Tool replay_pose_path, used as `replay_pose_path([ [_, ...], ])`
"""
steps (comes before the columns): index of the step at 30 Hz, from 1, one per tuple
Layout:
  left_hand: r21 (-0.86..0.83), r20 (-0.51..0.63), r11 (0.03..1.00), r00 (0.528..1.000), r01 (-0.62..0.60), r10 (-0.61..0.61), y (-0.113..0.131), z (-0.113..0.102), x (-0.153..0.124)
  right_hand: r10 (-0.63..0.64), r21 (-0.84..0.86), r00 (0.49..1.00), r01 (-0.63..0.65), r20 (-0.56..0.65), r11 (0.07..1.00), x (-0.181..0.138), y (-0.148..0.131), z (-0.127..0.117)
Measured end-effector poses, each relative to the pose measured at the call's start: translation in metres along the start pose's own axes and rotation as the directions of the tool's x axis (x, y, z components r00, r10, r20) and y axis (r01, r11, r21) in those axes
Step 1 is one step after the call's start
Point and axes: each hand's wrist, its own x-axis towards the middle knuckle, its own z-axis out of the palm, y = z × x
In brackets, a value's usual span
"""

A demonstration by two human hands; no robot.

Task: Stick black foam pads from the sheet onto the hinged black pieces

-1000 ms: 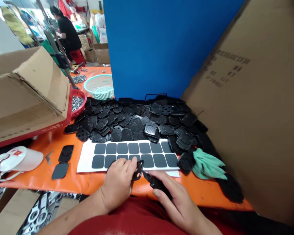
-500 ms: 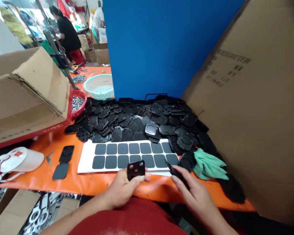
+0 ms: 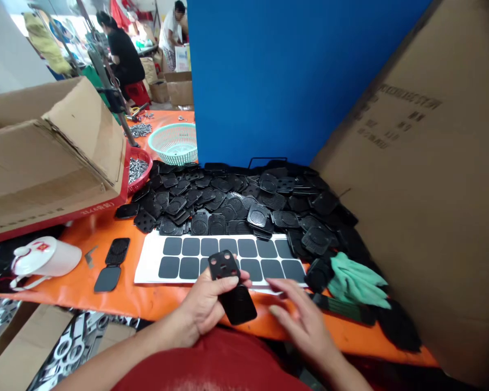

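Note:
My left hand (image 3: 204, 301) is closed on a flat black plastic part with holes (image 3: 225, 265), held upright at the table's near edge. A black rectangular pad (image 3: 239, 304) hangs just below it against my fingers. My right hand (image 3: 305, 320) hovers beside it to the right, fingers stretched out and empty. Right behind both hands lies a white sheet (image 3: 149, 259) carrying two rows of dark grey adhesive pads (image 3: 190, 246). A big heap of black plastic parts (image 3: 244, 201) covers the orange table (image 3: 118, 298) behind the sheet.
An open cardboard box (image 3: 44, 157) stands at left, with a red basket of metal bits (image 3: 137, 169) and a pale green basket (image 3: 174, 142) behind it. A white cap (image 3: 44, 259), two finished black parts (image 3: 112, 263), a green glove (image 3: 356, 279), a blue board (image 3: 277, 76) and a brown carton (image 3: 432, 179). People work at the far left.
My left hand lifted the holed black part upright from the table edge. My right hand let go of the black piece it held and opened, and a black pad now hangs under the part.

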Motion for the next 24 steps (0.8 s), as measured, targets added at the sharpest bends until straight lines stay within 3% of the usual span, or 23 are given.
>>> replay_pose_path([
  [2, -0.002, 0.002, 1.0, 1.0, -0.016, 0.016, 0.001, 0.001, 0.001, 0.11, 0.311, 0.98, -0.158, 0.164, 0.937, 0.007, -0.023, 0.028],
  [5, 0.113, -0.07, 0.991, 0.995, -0.067, 0.075, 0.009, -0.003, 0.005, 0.182, 0.477, 0.954, -0.278, 0.238, 0.834, 0.014, -0.038, 0.049],
  [8, 0.335, -0.146, 0.935, 0.974, -0.116, 0.173, 0.019, -0.012, 0.009, 0.156, 0.462, 0.943, -0.283, 0.294, 0.841, 0.019, -0.034, 0.042],
  [11, 0.511, -0.138, 0.855, 0.973, -0.091, 0.186, 0.024, -0.023, 0.011, 0.145, 0.412, 0.94, -0.269, 0.308, 0.87, 0.027, -0.024, 0.024],
  [15, 0.564, -0.199, 0.818, 0.943, -0.113, 0.267, 0.033, -0.036, 0.01, 0.188, 0.41, 0.939, -0.299, 0.289, 0.861, 0.037, -0.012, 0.002],
  [17, 0.576, -0.209, 0.804, 0.924, -0.149, 0.321, 0.041, -0.037, 0.007, 0.184, 0.397, 0.921, -0.32, 0.343, 0.86, 0.042, -0.01, -0.007],
  [18, 0.601, -0.171, 0.785, 0.935, -0.15, 0.31, 0.045, -0.036, 0.005, 0.169, 0.38, 0.908, -0.322, 0.384, 0.867, 0.045, -0.01, -0.01],
  [21, 0.758, 0.093, 0.642, 0.993, -0.115, 0.068, 0.051, -0.024, -0.002, 0.096, 0.311, 0.87, -0.273, 0.484, 0.91, 0.054, -0.018, -0.012],
  [22, 0.81, 0.155, 0.58, 0.986, -0.088, -0.067, 0.05, -0.02, -0.004, 0.07, 0.3, 0.868, -0.245, 0.492, 0.922, 0.057, -0.021, -0.011],
  [24, 0.873, 0.167, 0.487, 0.936, 0.006, -0.31, 0.044, -0.013, -0.006, 0.03, 0.28, 0.869, -0.192, 0.494, 0.941, 0.062, -0.028, -0.008],
])
